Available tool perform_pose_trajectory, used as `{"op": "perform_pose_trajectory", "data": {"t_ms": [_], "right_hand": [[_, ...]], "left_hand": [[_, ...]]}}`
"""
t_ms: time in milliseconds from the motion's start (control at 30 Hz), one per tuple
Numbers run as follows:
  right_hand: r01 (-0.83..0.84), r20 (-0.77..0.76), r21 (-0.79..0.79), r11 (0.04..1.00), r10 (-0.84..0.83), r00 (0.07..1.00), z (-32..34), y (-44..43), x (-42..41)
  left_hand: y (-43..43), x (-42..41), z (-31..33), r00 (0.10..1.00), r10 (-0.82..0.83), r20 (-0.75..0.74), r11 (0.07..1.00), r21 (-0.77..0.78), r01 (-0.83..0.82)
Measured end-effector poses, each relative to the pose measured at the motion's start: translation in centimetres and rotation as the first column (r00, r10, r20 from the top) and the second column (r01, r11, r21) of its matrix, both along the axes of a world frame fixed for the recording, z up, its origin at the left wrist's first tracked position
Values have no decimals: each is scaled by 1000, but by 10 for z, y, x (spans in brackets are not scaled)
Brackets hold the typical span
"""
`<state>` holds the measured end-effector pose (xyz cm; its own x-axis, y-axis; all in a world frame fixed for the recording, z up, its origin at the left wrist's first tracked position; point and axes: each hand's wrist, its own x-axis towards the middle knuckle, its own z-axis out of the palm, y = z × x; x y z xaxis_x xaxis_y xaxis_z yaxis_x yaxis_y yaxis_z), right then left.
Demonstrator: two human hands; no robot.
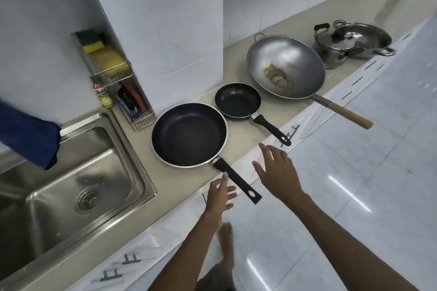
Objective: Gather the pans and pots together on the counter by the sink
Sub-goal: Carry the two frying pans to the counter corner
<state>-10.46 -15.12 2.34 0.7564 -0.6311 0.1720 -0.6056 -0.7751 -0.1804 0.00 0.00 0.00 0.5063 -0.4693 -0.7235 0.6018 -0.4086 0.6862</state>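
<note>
On the beige counter (179, 179) beside the steel sink (71, 172), a large black frying pan (189, 134) sits nearest the basin, a small black frying pan (237, 99) just beside it, then a steel wok (286, 66) with a wooden handle, and farther along a lidded pot, seemingly with a steel bowl on top (354, 42). The left hand (220, 194) is open, fingers spread beside the large pan's handle, holding nothing. The right hand (276, 170) hovers open over the counter edge, empty.
</note>
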Motion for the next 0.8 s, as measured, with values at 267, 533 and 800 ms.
{"op": "perform_pose_trajectory", "data": {"t_ms": [267,533,800], "right_hand": [[35,-95,55,998,-30,995,-13,-110,39],[57,-125,233,971,-28,992,-43,-153,59],[76,-36,815,574,-81,996,-54,-193,76]], "left_hand": [[-63,-1,-22,907,310,-286,944,-23,-330],[-82,-18,-29,856,468,-220,882,54,-468],[-100,-25,-27,801,593,-86,802,151,-577]]}}
